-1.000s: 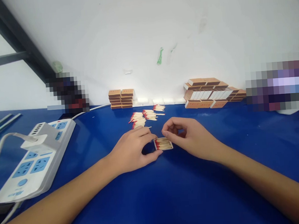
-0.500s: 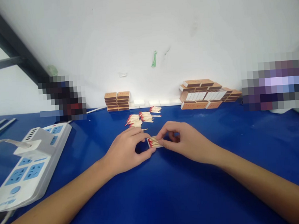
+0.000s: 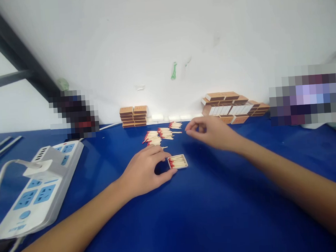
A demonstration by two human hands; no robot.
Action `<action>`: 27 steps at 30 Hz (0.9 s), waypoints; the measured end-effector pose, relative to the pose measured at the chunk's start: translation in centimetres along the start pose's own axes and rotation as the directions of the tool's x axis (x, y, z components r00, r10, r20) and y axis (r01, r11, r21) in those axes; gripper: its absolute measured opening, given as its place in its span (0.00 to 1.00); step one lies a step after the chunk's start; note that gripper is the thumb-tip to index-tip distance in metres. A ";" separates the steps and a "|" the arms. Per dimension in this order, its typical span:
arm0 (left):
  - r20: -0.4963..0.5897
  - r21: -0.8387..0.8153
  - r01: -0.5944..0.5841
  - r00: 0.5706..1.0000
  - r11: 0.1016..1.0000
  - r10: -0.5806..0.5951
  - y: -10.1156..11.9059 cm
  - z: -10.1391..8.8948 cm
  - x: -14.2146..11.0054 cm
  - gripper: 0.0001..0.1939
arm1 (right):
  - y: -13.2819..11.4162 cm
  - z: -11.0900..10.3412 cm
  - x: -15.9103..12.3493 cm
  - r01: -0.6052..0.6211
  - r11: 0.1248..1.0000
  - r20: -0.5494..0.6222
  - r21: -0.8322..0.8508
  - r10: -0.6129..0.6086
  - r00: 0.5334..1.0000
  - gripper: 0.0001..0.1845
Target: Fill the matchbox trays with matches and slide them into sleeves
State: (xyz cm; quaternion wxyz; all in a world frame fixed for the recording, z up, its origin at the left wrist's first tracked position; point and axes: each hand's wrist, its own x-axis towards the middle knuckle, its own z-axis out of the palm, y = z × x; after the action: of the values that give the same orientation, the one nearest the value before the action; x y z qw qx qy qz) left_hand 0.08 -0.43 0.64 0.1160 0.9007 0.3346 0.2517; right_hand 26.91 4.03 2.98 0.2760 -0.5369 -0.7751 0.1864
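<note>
A small white matchbox tray lies on the blue table, filled with red-headed matches. My left hand grips its left end, thumb on the near side and fingers at the far side. My right hand is up and to the right of the tray, fingers curled together, with nothing visible at the fingertips. Just beyond the left hand are loose piles of matches, their red heads mostly to the left. Closest to my right hand's fingertips is a single match jutting from these piles.
Closed matchboxes are stacked against the wall on the left. More matchboxes form a larger stack behind my right hand. White trays line the wall between them. A power strip with a plugged-in adapter and cable lies at left.
My right hand has let go of the matches in the tray and moved up and right, away from it. My left hand keeps its grip on the tray.
</note>
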 end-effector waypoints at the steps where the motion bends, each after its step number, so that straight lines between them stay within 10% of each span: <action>1: -0.002 -0.002 -0.004 1.000 1.000 0.004 -0.1 0.0 0.0 0.14 | 0.6 -0.4 1.2 -0.008 0.999 -0.015 -0.045 0.007 1.000 0.09; 14: 0.025 0.017 -0.008 1.000 1.000 0.007 -0.3 0.1 -0.2 0.17 | 0.9 2.1 5.7 0.057 0.974 0.274 -0.221 0.006 0.962 0.07; 27: 0.015 0.022 -0.006 1.000 1.000 0.005 -0.3 0.2 -0.2 0.15 | -3.0 0.6 -1.9 0.119 0.989 0.290 -0.090 -0.088 0.953 0.09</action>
State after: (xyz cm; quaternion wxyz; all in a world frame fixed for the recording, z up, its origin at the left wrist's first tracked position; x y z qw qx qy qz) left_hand -0.12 -0.35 0.28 0.1077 0.9046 0.3341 0.2417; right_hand 24.88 1.19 3.87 0.1417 -0.4771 -0.8426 0.2057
